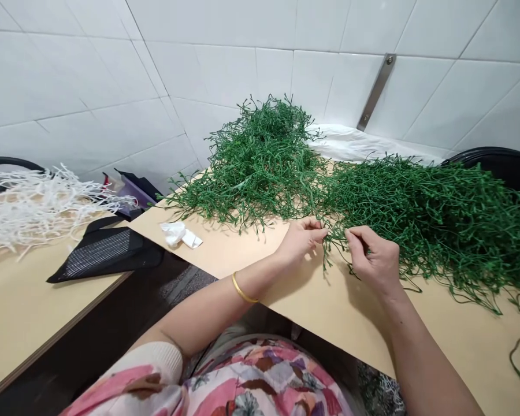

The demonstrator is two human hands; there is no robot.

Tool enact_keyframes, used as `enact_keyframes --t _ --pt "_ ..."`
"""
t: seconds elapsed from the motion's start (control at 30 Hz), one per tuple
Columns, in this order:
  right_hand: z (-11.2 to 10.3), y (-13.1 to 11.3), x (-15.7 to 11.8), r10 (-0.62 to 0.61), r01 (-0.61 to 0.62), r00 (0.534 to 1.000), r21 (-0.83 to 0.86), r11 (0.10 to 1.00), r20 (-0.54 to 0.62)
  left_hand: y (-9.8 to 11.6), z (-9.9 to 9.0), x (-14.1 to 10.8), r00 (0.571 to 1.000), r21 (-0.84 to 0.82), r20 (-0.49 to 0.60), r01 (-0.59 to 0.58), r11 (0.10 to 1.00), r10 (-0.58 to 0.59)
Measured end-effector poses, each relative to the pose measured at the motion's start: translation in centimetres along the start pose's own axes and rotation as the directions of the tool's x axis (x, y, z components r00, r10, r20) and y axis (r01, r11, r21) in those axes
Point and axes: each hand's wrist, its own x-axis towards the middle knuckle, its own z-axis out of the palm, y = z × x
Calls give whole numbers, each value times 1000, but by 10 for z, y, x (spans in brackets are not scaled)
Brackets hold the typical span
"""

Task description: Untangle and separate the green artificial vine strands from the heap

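Observation:
My left hand (301,240) pinches thin green strands of an artificial plant at the edge of a large tangled mass (424,219). My right hand (372,257) is just to its right, with its fingertips closed on the same strands. Another tangled green heap (260,164) lies further back on the pale wooden table (329,323). A gold bangle (244,288) circles my left wrist. A crumpled white tissue (179,234) lies left of my hands.
A second pale table (34,312) at left holds a pile of white strands (43,211) and a black mesh bag (106,251). White tiled walls (225,69) rise behind, with a metal bracket (376,91). A white cloth (351,144) and a black chair back (498,167) stand beyond.

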Motion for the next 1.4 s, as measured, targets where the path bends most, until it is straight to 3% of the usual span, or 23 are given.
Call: enact_keyframes --t 0.13,0.33,0.4,0.53,0.63,0.73,0.83,1.0,1.13,1.27,1.4 --pt "-6 2 3 55 -64 992 80 995 109 6 3 18 998 -60 55 26 998 -23" --pt "-11 7 9 115 -115 977 12 993 -179 17 3 31 949 112 312 0 994 -36" --pt "-10 8 10 151 -148 968 32 988 -201 15 3 34 934 132 357 -26 991 -23" --pt "-5 11 11 195 -191 981 213 958 1 4 2 38 888 115 460 -80 990 19" --pt "-1 14 11 207 -278 950 332 901 232 -5 -1 39 844 94 536 -105 990 38" --pt "2 17 11 238 -395 897 437 808 371 -7 -5 39 833 50 554 -9 999 -20" --pt "2 20 11 338 -483 874 533 695 350 -3 -8 38 850 -7 519 108 994 -88" --pt "3 28 11 485 -561 823 557 613 296 1 -12 44 928 -75 348 170 983 -134" --pt "1 30 12 536 -614 777 581 534 330 1 -14 50 923 -32 333 214 976 -191" --pt "0 28 14 526 -618 779 566 546 343 2 -17 50 902 29 391 186 982 -182" --pt "5 22 13 464 -574 818 464 675 339 0 -17 46 868 68 479 113 991 -132"
